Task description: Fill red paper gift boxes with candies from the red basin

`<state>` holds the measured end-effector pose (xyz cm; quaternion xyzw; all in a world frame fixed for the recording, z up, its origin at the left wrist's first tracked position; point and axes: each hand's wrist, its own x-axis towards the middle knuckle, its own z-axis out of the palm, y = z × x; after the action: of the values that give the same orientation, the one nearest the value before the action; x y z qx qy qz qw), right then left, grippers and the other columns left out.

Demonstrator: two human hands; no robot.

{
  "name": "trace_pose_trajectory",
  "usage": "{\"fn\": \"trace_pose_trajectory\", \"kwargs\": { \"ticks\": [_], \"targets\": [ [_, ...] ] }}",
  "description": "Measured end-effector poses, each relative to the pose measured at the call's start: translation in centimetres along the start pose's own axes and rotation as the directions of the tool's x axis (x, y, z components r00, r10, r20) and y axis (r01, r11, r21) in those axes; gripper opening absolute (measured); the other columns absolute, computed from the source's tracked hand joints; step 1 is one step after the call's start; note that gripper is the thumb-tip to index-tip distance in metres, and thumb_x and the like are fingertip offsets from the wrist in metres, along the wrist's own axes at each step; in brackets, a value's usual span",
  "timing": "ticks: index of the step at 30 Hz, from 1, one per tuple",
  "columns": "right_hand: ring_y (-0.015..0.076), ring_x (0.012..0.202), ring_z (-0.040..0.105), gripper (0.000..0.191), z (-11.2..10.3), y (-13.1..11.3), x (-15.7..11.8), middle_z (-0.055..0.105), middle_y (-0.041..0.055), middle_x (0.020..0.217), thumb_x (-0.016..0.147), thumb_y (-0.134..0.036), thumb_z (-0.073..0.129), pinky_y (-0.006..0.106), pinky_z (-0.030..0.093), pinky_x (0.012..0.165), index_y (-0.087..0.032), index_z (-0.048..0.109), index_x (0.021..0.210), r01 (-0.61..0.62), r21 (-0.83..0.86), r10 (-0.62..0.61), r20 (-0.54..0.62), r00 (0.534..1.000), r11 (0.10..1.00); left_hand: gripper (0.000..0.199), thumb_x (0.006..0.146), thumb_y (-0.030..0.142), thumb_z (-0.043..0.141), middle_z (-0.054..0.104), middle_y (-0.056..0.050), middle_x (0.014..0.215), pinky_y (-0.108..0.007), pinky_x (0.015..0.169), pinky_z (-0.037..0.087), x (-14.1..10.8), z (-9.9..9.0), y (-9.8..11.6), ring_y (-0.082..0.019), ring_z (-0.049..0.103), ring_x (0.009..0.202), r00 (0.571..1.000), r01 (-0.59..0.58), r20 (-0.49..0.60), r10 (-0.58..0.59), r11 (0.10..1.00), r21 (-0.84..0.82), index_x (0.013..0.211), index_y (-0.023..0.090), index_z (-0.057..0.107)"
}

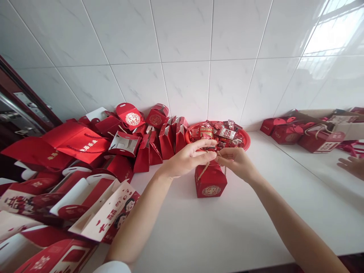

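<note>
A small red gift box with a round gold emblem stands upright on the white counter between my hands. Its twisted rope handle rises on both sides to the box's top. My left hand is closed at the upper left of the box, thumb and fingers pinching the rope. From the right, my right hand pinches the rope beside the left fingertips. Where the fingers meet, the top of the box and the rope ends are partly hidden. Just behind sits a red basin piled with wrapped candies.
Many red boxes and bags crowd the left side, including open cartons and a red bag. Finished-looking boxes stand at the far right. Another person's hand shows at the right edge. A tiled wall closes the back.
</note>
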<state>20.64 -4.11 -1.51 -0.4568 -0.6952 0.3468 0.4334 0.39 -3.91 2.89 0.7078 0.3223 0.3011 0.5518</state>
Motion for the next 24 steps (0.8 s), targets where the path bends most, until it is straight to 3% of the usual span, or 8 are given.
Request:
{"fn": "trace_pose_trajectory", "kwargs": {
  "ticks": [2, 6, 11, 14, 17, 19, 21, 24],
  "targets": [
    [0.013, 0.057, 0.048, 0.046, 0.0, -1.1, 0.4, 0.053, 0.001, 0.058, 0.079, -0.058, 0.067, 0.026, 0.038, 0.051, -0.017, 0.057, 0.058, -0.011, -0.012, 0.011, 0.044, 0.999, 1.0, 0.055, 0.09, 0.044, 0.062, 0.041, -0.012, 0.155, -0.042, 0.104, 0.049, 0.0, 0.2, 0.1, -0.03, 0.047, 0.135, 0.999, -0.027, -0.02, 0.027, 0.999, -0.031, 0.14, 0.024, 0.051],
    [0.0132, 0.059, 0.05, 0.044, 0.4, -2.7, 1.0, 0.055, 0.0014, 0.06, 0.077, -0.054, 0.07, 0.026, 0.038, 0.051, -0.018, 0.055, 0.058, -0.025, -0.003, 0.025, 0.085, 0.996, 1.0, 0.061, 0.091, 0.049, 0.06, 0.035, -0.011, 0.159, -0.044, 0.108, 0.045, -0.1, 0.6, 0.2, -0.032, 0.038, 0.143, 0.998, -0.053, -0.028, 0.051, 0.995, -0.08, 0.146, 0.025, 0.044],
    [0.0135, 0.06, 0.051, 0.035, 1.1, -3.0, 1.6, 0.058, 0.0017, 0.061, 0.072, -0.044, 0.074, 0.026, 0.039, 0.052, -0.018, 0.054, 0.058, -0.025, -0.002, 0.025, -0.032, 0.999, 1.0, 0.066, 0.09, 0.047, 0.062, 0.031, -0.01, 0.161, -0.041, 0.108, 0.045, -0.3, 0.6, 0.3, -0.031, 0.039, 0.142, 0.993, -0.086, -0.078, 0.087, 0.996, 0.013, 0.148, 0.026, 0.04],
    [0.0126, 0.056, 0.051, 0.032, 1.4, -2.6, 1.9, 0.058, 0.001, 0.059, 0.072, -0.041, 0.072, 0.025, 0.039, 0.051, -0.018, 0.055, 0.059, -0.045, 0.046, 0.049, -0.097, 0.994, 0.998, 0.073, 0.084, 0.039, 0.069, 0.041, -0.012, 0.154, -0.038, 0.101, 0.05, -0.1, 0.0, -0.2, -0.027, 0.056, 0.126, 0.988, 0.009, -0.154, 0.021, 0.982, 0.187, 0.149, 0.028, 0.038],
    [0.0132, 0.055, 0.054, 0.028, 1.7, -2.0, 2.2, 0.059, 0.0004, 0.058, 0.071, -0.039, 0.073, 0.026, 0.041, 0.05, -0.019, 0.056, 0.06, -0.098, 0.115, 0.106, -0.06, 0.993, 0.988, 0.079, 0.076, 0.037, 0.075, 0.057, -0.013, 0.135, -0.037, 0.088, 0.053, 0.5, -0.7, -1.3, -0.025, 0.065, 0.105, 0.975, 0.172, -0.202, -0.096, 0.901, 0.398, 0.147, 0.024, 0.04],
    [0.0148, 0.056, 0.058, 0.027, 1.9, -1.5, 2.4, 0.062, 0.0011, 0.058, 0.067, -0.036, 0.076, 0.026, 0.044, 0.051, -0.019, 0.056, 0.06, -0.137, 0.161, 0.141, -0.014, 0.99, 0.977, 0.07, 0.072, 0.042, 0.076, 0.059, -0.014, 0.128, -0.035, 0.082, 0.052, 1.1, -0.9, -2.1, -0.026, 0.064, 0.102, 0.968, 0.222, -0.22, -0.122, 0.827, 0.517, 0.135, 0.02, 0.052],
    [0.0166, 0.059, 0.061, 0.029, 2.1, -1.0, 2.7, 0.065, 0.0023, 0.059, 0.063, -0.034, 0.079, 0.028, 0.049, 0.053, -0.019, 0.055, 0.059, -0.172, 0.2, 0.169, 0.032, 0.985, 0.965, 0.049, 0.072, 0.045, 0.075, 0.061, -0.011, 0.121, -0.033, 0.079, 0.051, 1.6, -0.9, -2.8, -0.027, 0.062, 0.103, 0.971, 0.222, -0.205, -0.12, 0.764, 0.605, 0.112, 0.018, 0.064],
    [0.0181, 0.062, 0.065, 0.03, 2.1, -0.5, 3.0, 0.068, 0.0031, 0.061, 0.061, -0.031, 0.082, 0.029, 0.054, 0.058, -0.02, 0.054, 0.059, -0.203, 0.231, 0.187, 0.087, 0.978, 0.952, 0.027, 0.076, 0.044, 0.068, 0.065, -0.005, 0.095, -0.03, 0.07, 0.046, 2.1, -0.5, -3.5, -0.025, 0.062, 0.094, 0.98, 0.197, -0.13, -0.148, 0.701, 0.685, 0.087, 0.02, 0.065]
  ]
}}
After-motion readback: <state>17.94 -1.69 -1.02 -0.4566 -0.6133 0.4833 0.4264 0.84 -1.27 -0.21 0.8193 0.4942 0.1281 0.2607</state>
